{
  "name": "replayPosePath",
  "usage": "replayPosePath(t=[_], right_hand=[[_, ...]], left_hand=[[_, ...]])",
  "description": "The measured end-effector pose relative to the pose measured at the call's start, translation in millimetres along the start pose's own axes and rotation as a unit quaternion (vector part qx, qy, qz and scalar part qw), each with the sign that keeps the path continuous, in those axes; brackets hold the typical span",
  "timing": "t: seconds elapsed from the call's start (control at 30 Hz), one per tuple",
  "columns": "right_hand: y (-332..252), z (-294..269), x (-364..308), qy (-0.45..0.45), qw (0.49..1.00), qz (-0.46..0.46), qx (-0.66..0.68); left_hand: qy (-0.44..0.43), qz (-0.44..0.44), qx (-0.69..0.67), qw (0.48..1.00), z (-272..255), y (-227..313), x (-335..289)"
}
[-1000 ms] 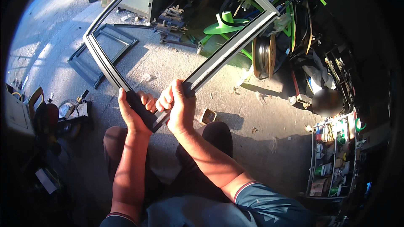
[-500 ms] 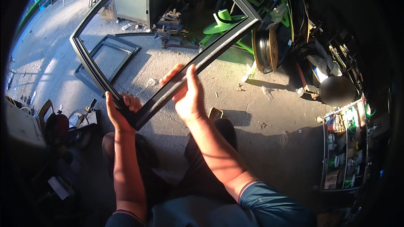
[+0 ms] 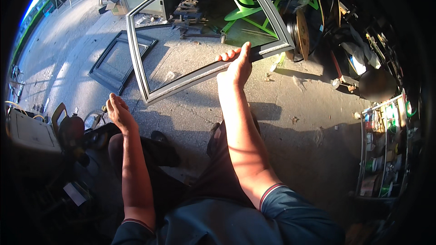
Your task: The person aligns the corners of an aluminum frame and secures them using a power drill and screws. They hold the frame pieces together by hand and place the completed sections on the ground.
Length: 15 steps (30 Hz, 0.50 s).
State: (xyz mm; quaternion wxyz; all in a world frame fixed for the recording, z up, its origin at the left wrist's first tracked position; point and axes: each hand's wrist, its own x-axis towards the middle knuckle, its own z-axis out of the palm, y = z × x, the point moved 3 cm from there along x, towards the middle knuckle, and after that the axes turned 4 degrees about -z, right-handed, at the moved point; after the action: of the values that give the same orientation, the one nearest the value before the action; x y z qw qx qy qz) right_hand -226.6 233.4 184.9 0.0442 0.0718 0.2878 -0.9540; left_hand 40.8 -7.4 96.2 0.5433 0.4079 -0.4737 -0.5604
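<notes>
A dark grey window frame (image 3: 190, 82) is held up in front of me, tilted, with its upper edge running to the top of the view. My right hand (image 3: 236, 69) grips its lower bar near the right corner, thumb in front and fingertips over the inner edge. My left hand (image 3: 121, 114) is apart from the frame, below and left of its lower left corner. Its fingers are curled together and no object shows in them. Another dark frame (image 3: 131, 69) with an inner panel lies on the concrete floor behind the held one.
A green metal stand (image 3: 245, 11) and a cable reel (image 3: 302, 34) stand at the far right. A shelf rack (image 3: 385, 147) of small supplies is on my right. Stacked metal pieces (image 3: 187, 16) lie at the back. A pale box-shaped unit (image 3: 34, 129) stands at left.
My left hand has let go of the window frame and drawn slightly down and left. With my right hand still on it, the frame has swung to a flatter angle and moved right.
</notes>
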Motion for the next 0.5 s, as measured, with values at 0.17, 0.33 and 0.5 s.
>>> replayPosePath(t=[0.17,0.33,0.5], right_hand=[[10,2,-12,-0.019,0.998,-0.047,0.035],[40,6,-42,-0.017,0.999,0.015,0.044],[57,19,-72,-0.144,0.987,0.073,0.005]], left_hand=[[-0.375,-0.249,0.007,0.893,64,10,-90],[-0.455,-0.407,-0.280,0.741,120,0,-134],[-0.376,-0.307,-0.447,0.752,128,4,-104]])
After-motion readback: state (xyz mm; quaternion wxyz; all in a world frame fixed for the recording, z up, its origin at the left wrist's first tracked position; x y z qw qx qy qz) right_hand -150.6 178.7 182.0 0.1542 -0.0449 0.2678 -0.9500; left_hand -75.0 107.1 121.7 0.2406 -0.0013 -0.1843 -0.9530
